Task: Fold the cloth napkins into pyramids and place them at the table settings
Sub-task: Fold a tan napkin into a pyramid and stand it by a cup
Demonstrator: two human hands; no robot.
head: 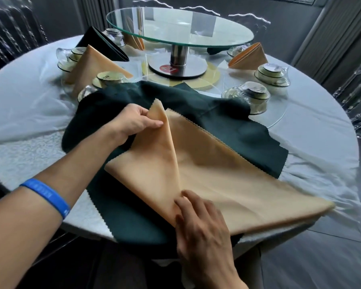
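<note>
We count two hands at work, the left hand [133,119] and the right hand [198,217], and one blue wristband [48,196] on the left forearm. Flat on the table [25,113] lie two unfolded cloths that we can tell apart: one peach napkin [227,180] and one dark green napkin [227,122] under it; whether more green cloths lie in that layer we cannot tell. Folded pyramids number at least four: three peach ones [92,63] [249,57] [134,41] and one dark one [101,41]. A further dark shape behind the stand is too hidden to count. We see one glass turntable [179,28] and five wrapped dish sets [272,75].
</note>
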